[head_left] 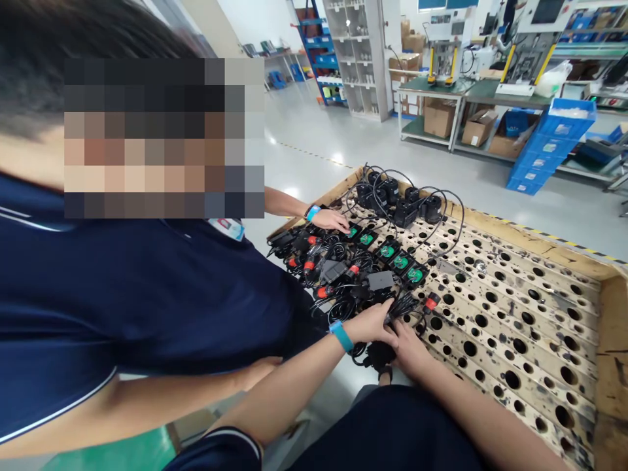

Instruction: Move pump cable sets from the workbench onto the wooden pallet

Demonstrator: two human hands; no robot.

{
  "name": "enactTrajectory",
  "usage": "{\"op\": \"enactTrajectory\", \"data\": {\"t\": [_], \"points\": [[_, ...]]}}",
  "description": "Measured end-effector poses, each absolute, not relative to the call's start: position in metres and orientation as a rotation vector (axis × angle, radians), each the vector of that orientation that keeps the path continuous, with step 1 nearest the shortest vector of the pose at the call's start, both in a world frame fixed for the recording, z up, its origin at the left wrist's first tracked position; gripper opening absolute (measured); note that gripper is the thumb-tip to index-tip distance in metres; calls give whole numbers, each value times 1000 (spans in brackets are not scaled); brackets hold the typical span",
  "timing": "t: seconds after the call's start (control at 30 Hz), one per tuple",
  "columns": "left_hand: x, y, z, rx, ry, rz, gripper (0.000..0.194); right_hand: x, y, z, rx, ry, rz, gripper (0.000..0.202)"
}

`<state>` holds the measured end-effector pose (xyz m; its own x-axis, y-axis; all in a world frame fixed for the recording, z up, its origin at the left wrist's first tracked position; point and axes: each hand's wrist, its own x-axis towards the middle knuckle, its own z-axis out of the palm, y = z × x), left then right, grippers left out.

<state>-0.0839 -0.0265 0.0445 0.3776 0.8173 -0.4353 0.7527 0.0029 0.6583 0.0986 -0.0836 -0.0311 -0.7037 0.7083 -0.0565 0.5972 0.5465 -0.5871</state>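
My left hand (373,325), with a teal band at the wrist, is closed at the near edge of the perforated board, its fingers around a black coiled cable (405,304). Right beside it, my right hand (411,350) grips the same bundle; its fingertips are partly hidden. Below both hands hangs a round black part (380,355). A cable end with a red-and-black connector (432,302) lies just beyond my right hand. A grey rectangular box (381,281) sits beyond my left hand among more coiled cables.
Open black housings with green circuit boards (401,261) stand in a row. A co-worker's hand (331,220) reaches to the leftmost one. Several black cylindrical units (405,212) with looping cables stand farther back. A wooden rim (534,237) borders the perforated board (520,314).
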Motion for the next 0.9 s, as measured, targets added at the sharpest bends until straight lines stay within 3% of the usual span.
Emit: {"op": "enactTrajectory", "data": {"t": [0.07, 0.2, 0.3, 0.43, 0.7, 0.8, 0.9], "points": [[-82, -33, 38, 1786, 1480, 22, 95, 118, -87, -33, -1151, -2549, 979, 89], [-65, -47, 34, 1868, 1701, -72, 63, 165, -78, -45, -1594, -2025, 912, 43], [-43, -58, 35, 1949, 1797, -147, 55, 179, -51, -51, -2005, -1678, 882, 50], [-21, -63, 31, 2079, 1904, -288, 61, 170, -23, -50, -2136, -1672, 920, 47], [-16, -59, 32, 2131, 1929, -317, 59, 176, -39, -9, -1842, -1474, 874, 44], [-10, -54, 30, 2137, 1752, -152, 60, 170, -26, 28, -1480, -1700, 782, 43], [-5, -52, 22, 1927, 1693, 153, 47, 143, -1, 49, -1216, -2121, 775, 48]]}}
